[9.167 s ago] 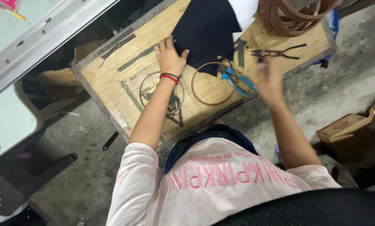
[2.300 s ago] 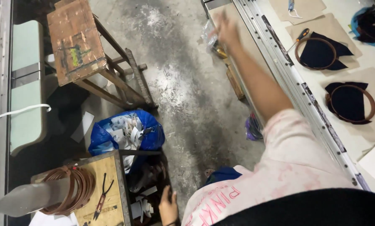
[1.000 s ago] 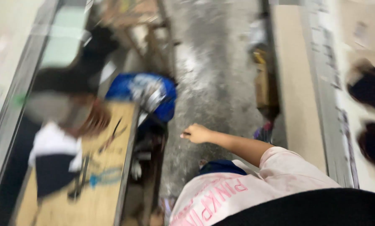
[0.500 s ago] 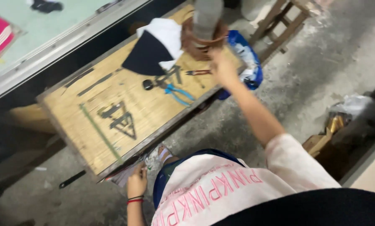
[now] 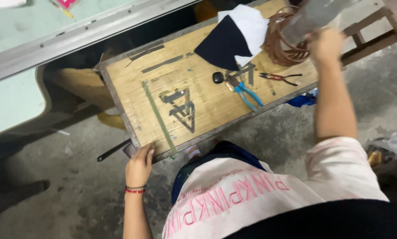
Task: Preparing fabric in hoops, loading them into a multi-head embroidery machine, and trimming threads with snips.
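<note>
At the upper right of the frame the right hand has its fingers wrapped around a blurred greyish bottle-like object whose long axis slants up and right over the coil of brown rings, while the left hand, fingers together, rests on the wooden board's lower left edge.

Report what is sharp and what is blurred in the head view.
Head view: wooden board, blue-handled pliers and left hand read sharp; right hand and the grey cylinder it holds are motion-smeared; lighting even, no glare.
</note>
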